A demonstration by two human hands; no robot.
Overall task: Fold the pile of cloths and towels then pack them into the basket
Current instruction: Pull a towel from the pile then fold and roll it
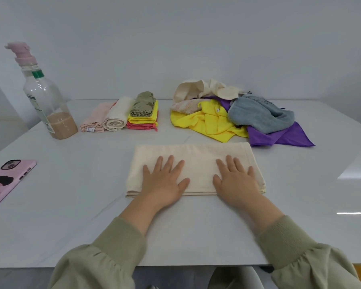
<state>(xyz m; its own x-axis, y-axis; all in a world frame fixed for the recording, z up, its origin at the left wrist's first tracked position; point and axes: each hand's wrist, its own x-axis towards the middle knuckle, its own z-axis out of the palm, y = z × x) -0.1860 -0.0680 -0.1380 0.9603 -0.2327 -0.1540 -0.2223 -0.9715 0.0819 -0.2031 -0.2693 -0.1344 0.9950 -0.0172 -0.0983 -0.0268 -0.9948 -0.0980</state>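
Two grips, both bare hands in olive sleeves (104, 253), lie palm down on the folded cream towel (196, 157). The left grip (164, 181) is on its left half and the right grip (236, 181) on its right half, fingers straight and spread, pinching nothing. Their palms hide parts of the towel's near edge, and stacked layers show at its near left corner. The towel lies flat on the white bench (71, 215), in the middle of it.

Beyond it to the right, an unfolded pile holds a yellow cloth (208, 124), a grey towel (258, 115) on a purple cloth (283, 136), and a cream cloth (204, 88) at the back; how many more lie beneath is hard to tell. To the left, well apart from the pile, folded pieces sit side by side: a pink roll (94, 119), a cream roll (117, 117), and an olive cloth (143, 105) on top of a yellow and coral stack (142, 122).

Farther left, a clear bottle (48, 101) holds tan liquid at the bottom; something pink covers its top, unclear what. A phone in a pink case (6, 180) is cut off by the left edge.
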